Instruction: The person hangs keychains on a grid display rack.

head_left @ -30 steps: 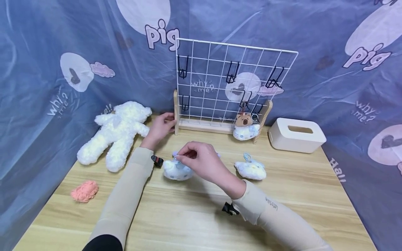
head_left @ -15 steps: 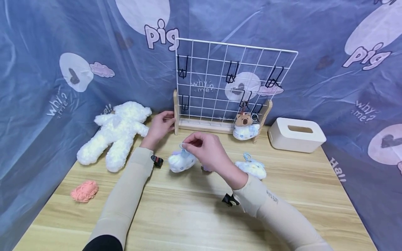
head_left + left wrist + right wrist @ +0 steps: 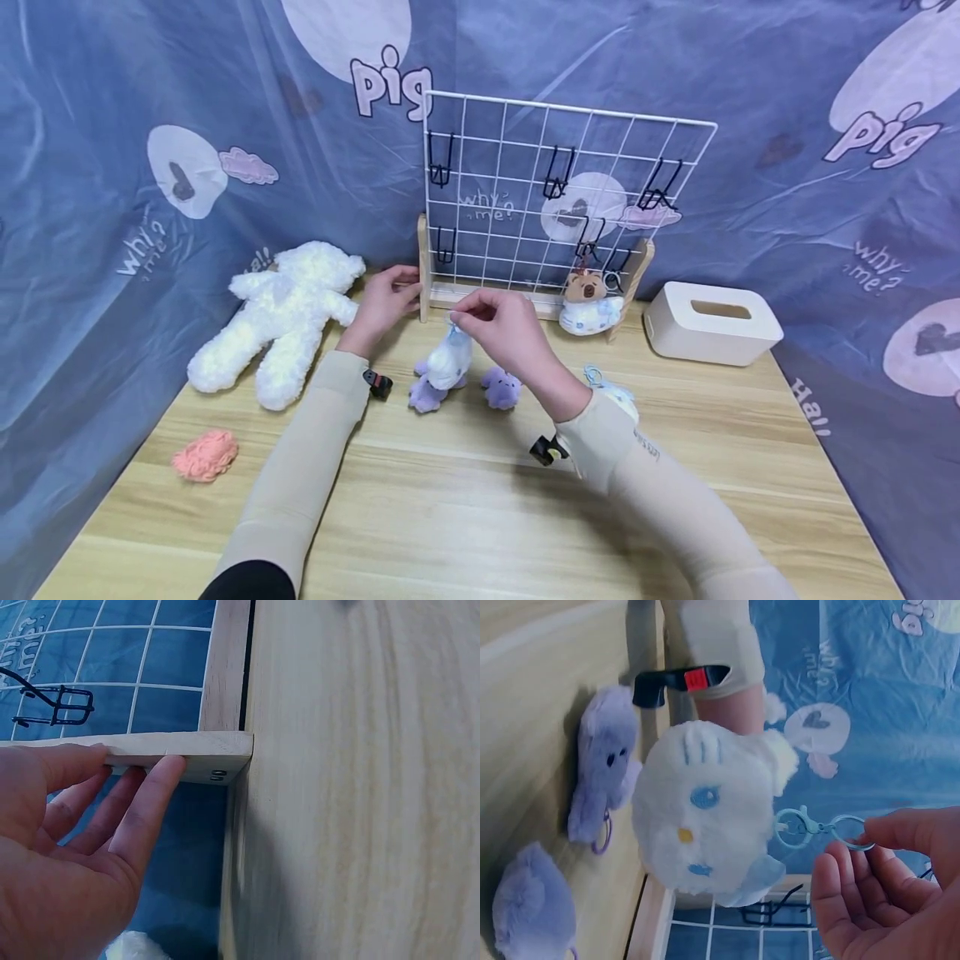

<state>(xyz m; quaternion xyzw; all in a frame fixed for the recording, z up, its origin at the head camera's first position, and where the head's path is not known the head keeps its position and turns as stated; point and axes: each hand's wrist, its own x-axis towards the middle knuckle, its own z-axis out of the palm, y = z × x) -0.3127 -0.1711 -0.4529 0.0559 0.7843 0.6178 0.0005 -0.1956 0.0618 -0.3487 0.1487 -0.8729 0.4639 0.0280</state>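
A worktop bears a wire-grid rack, which stands beyond the fingers of the right hand; its black hooks lie above and behind them. To the right of these fingers a bear plush hangs on the rack, with a white tissue box farther right. A second white plush lies partly hidden behind the right sleeve. Below the fingers rest two purple plushes, the left one partly covered, the right one exposed. Left of the fingers of the left hand lie a fluffy white plush and, nearer the wearer, a salmon yarn bundle.

The right fingers and thumb pinch the end ring of a light-blue keyring; the white plush charm hangs from it, directly below them. The left fingers, unclenched, touch the outer side of the wooden post.

Lettering: the backdrop reads "pig" and "why me?"; small sleeve print is not fully legible.
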